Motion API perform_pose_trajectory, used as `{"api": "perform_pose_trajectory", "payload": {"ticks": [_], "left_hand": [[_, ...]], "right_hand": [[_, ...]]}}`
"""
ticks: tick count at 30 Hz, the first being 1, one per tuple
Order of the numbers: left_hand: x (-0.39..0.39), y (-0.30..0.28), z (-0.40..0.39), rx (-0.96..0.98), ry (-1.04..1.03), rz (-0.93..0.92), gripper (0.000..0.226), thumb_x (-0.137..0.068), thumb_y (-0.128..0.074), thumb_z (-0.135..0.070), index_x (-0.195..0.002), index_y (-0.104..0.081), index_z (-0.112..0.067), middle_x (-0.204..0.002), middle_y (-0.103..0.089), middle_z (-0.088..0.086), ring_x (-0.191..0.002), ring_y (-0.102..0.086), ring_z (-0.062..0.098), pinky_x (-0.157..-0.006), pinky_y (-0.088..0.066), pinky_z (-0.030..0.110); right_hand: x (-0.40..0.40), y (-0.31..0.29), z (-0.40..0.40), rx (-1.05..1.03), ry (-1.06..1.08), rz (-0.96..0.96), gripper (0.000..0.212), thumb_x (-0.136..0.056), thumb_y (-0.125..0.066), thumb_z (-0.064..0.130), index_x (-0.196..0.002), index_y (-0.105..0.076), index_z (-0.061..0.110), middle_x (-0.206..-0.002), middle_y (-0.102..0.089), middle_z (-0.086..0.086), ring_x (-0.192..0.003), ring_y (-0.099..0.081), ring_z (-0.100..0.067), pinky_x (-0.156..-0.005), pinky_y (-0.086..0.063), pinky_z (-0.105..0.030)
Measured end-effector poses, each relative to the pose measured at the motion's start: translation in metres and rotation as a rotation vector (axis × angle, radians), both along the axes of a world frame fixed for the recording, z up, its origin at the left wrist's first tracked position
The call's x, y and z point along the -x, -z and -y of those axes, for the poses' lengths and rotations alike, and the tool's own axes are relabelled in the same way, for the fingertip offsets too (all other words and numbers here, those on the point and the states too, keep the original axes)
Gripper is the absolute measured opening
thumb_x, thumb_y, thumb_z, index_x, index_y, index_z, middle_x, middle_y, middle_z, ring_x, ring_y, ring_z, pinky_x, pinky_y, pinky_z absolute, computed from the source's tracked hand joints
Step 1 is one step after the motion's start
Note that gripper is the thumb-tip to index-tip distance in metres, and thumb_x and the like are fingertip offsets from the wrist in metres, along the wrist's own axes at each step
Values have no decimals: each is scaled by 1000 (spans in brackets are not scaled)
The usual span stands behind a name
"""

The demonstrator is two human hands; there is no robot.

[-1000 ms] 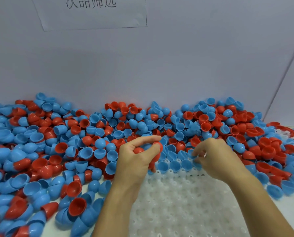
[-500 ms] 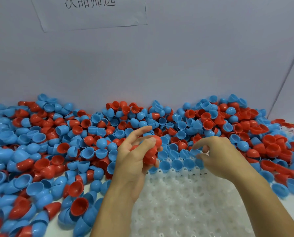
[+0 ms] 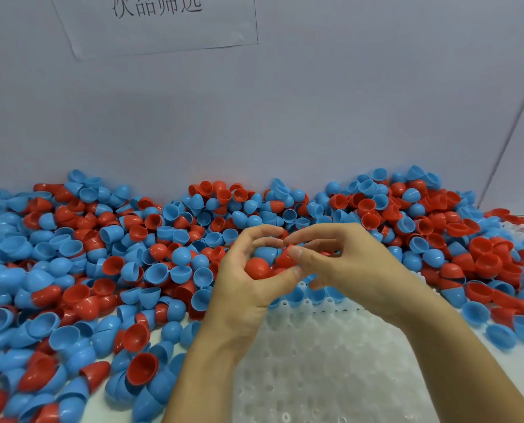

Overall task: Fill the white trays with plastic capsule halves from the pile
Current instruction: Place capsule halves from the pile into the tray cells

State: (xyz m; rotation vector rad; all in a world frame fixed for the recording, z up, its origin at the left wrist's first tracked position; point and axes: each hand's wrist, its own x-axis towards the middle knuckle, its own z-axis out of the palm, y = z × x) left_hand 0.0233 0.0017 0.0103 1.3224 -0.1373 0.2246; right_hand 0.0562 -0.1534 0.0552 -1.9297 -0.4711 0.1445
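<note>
My left hand (image 3: 248, 288) cupped round red plastic capsule halves (image 3: 257, 268); my right hand (image 3: 346, 270) pinched one red half (image 3: 285, 259) above the white dimpled tray (image 3: 330, 361).

We count two bare hands, left hand (image 3: 242, 288) and right hand (image 3: 355, 270), one white perforated plastic tray (image 3: 321, 361) below their fingers, and blue and red plastic capsule halves (image 3: 108, 264) beyond counting.
</note>
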Motion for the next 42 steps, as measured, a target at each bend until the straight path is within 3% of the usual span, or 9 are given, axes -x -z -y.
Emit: {"api": "perform_pose_trajectory", "payload": {"ticks": [5, 10, 14, 17, 23, 31, 34, 38, 42], "left_hand": [[-1, 0, 7, -31, 25, -20, 42, -68, -90, -29, -105, -70, -34, -109, -72, 1, -96, -74, 26, -73, -59, 27], [-2, -1, 6, 228, 47, -122, 46, -64, -89, -20, -106, -73, -27, -110, -71, 7, -89, -74, 23, -69, -57, 28], [-3, -2, 4, 498, 82, -198, 48, -64, -87, -10, -109, -72, -17, -101, -73, 9, -90, -73, 24, -69, -60, 35], [-4, -1, 2, 558, 53, -222, 46, -64, -78, -9, -109, -69, -13, -95, -75, 10, -88, -74, 26, -64, -60, 32], [-4, 1, 5, 410, 68, -286, 42, -56, -79, -13, -98, -76, -8, -90, -75, 12, -72, -71, 17, -46, -49, 19], [-6, 5, 5, 227, -95, -222, 41, -60, -84, -23, -100, -77, -15, -89, -74, 10, -67, -65, 14, -51, -49, 19], [-7, 6, 6, 85, -151, -148, 22, -77, -83, -11, -97, -77, -18, -79, -71, 5, -60, -61, 15, -51, -50, 22], [-6, 5, 7, -57, -203, -31, 21, -80, -82, -8, -93, -76, -23, -79, -72, 4, -57, -62, 15, -51, -52, 23], [-3, 2, 9, -116, -109, 8, 22, -81, -82, -12, -92, -77, -30, -79, -73, -2, -57, -64, 11, -56, -52, 21]], "right_hand": [[-3, 1, 6, -109, 21, -96, 11, -93, -68, 23, -100, -75, 27, -89, -77, 1, -85, -74, -15, -74, -60, -25], [-4, 1, 9, -183, 16, -142, 17, -98, -61, 16, -106, -74, 23, -90, -77, -3, -85, -74, -13, -67, -54, -16], [-7, 3, 11, -266, 79, -151, 15, -99, -59, 20, -105, -73, 20, -94, -77, -4, -86, -74, -18, -75, -57, -25], [-10, 4, 14, -386, 128, -165, 15, -99, -58, 19, -106, -71, 17, -98, -76, -9, -88, -74, -22, -80, -57, -30], [-9, 4, 21, -274, 25, -76, 21, -99, -55, 10, -102, -74, 20, -100, -77, -5, -97, -73, -18, -87, -56, -31], [-11, 6, 24, 8, 52, 56, 28, -97, -60, 6, -92, -78, 27, -95, -76, 17, -95, -70, 1, -81, -56, -15], [-12, 8, 20, 105, 112, 62, 20, -97, -62, 17, -93, -78, 29, -94, -76, 15, -92, -69, 4, -86, -58, -24], [-9, 8, 7, 158, 185, 154, 20, -92, -64, 43, -90, -79, 29, -90, -74, 19, -86, -67, 7, -76, -52, -15], [-10, 11, 3, 195, 275, 135, 14, -89, -71, 37, -97, -78, 28, -89, -73, 15, -85, -67, -1, -77, -55, -23]]}}
